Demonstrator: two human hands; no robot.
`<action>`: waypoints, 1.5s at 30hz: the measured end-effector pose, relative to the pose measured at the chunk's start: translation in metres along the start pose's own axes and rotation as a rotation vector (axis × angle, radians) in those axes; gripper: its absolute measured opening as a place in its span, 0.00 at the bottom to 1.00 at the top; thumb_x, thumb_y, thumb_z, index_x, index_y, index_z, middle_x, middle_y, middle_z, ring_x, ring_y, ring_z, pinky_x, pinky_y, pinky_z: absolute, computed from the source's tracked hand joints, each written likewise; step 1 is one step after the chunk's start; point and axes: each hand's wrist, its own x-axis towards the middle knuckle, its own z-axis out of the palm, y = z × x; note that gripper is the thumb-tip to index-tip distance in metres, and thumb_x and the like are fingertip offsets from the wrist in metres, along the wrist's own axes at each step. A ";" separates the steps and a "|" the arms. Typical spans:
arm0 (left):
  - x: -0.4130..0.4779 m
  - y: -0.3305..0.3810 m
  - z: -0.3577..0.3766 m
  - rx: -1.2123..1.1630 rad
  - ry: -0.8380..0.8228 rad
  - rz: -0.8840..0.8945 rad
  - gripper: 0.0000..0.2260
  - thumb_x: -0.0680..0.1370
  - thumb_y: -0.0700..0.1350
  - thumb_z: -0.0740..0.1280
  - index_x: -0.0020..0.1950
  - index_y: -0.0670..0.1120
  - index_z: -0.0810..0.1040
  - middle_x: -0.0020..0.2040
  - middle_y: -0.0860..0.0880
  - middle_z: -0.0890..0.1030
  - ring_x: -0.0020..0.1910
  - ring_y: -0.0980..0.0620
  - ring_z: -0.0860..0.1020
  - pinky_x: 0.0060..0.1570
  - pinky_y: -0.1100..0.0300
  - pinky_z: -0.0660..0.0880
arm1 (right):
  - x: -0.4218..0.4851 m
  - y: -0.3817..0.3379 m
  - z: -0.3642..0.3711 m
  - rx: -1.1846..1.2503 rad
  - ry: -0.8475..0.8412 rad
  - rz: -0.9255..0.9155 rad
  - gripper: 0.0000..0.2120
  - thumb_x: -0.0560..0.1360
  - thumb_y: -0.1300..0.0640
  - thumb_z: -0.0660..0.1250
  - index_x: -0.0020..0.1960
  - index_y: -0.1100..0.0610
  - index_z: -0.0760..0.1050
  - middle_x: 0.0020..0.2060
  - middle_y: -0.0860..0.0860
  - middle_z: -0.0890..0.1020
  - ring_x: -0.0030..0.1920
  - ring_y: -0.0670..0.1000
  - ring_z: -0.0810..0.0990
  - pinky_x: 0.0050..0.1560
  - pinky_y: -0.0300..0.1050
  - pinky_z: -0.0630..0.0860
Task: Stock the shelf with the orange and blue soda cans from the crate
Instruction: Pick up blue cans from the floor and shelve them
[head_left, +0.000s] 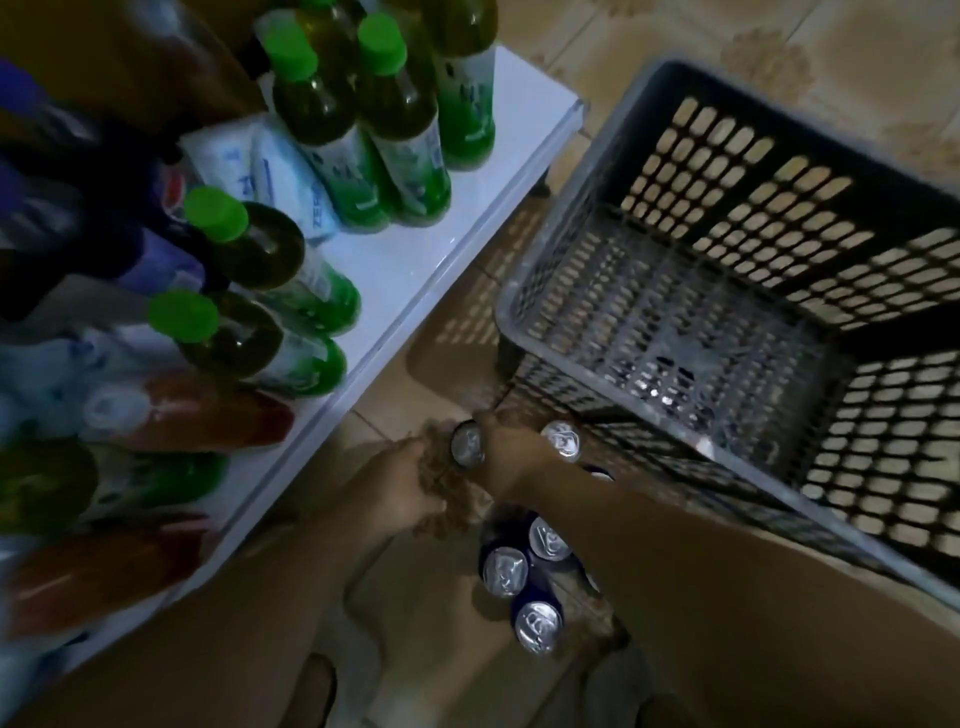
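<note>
Several soda cans stand on the floor between the white shelf (415, 260) and the grey crate (545, 249). Three blue cans (548, 538) show silver tops near my right forearm, and one more can top (561, 439) sits by the crate's corner. My right hand (501, 447) curls round the right side of another can (466, 446). On that can's left is my left hand (415, 483), its fingers curled and blurred; whether it grips anything is unclear. No orange can is visible. The crate's inside looks empty.
Green-capped bottles (322, 104) and white packets (280, 171) crowd the shelf's back and left, with bare shelf surface along its front edge. Red-brown bottles (197, 410) lie lower left. The crate stands on a patterned tile floor (831, 67), close to the shelf's corner.
</note>
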 end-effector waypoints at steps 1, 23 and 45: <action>0.010 -0.006 0.007 0.011 -0.008 -0.001 0.30 0.72 0.44 0.73 0.72 0.44 0.66 0.67 0.43 0.73 0.65 0.45 0.72 0.62 0.58 0.67 | 0.011 0.001 0.006 -0.020 -0.019 -0.011 0.41 0.75 0.52 0.70 0.79 0.53 0.48 0.76 0.59 0.58 0.72 0.63 0.65 0.65 0.53 0.70; -0.281 0.056 -0.101 -0.570 0.415 0.471 0.37 0.64 0.47 0.78 0.68 0.57 0.62 0.59 0.59 0.75 0.58 0.59 0.76 0.57 0.58 0.75 | -0.300 -0.176 -0.107 1.048 0.623 -0.474 0.12 0.76 0.54 0.69 0.57 0.50 0.72 0.49 0.44 0.78 0.49 0.47 0.79 0.39 0.35 0.76; -0.602 -0.058 -0.171 -0.601 1.213 0.388 0.33 0.71 0.49 0.75 0.71 0.56 0.62 0.59 0.57 0.75 0.57 0.58 0.76 0.52 0.65 0.74 | -0.508 -0.463 -0.079 0.704 0.346 -1.038 0.24 0.72 0.53 0.73 0.65 0.51 0.69 0.56 0.52 0.77 0.52 0.51 0.79 0.45 0.43 0.78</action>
